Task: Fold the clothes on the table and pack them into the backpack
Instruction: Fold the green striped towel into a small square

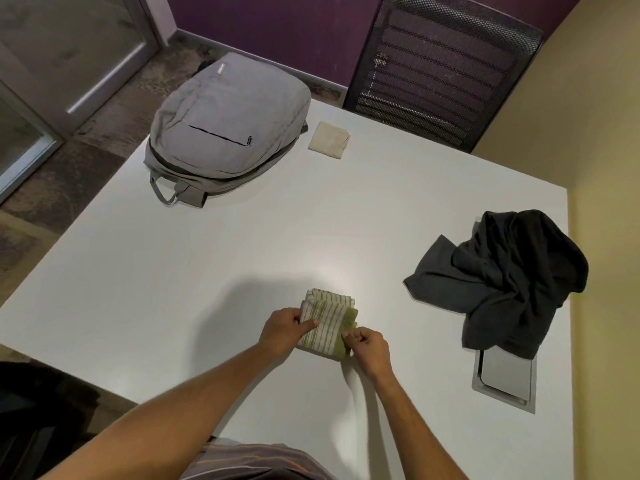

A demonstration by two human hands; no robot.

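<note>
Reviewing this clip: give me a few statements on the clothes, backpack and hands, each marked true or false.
1. Both hands hold the green striped cloth. True: the left hand and right hand grip its sides.
2. The dark garment is neatly folded. False: it lies crumpled at the table's right edge.
3. The beige folded cloth is inside the grey backpack. False: it lies on the table beside it.
4. The backpack lies flat on the table's far left corner. True.
</note>
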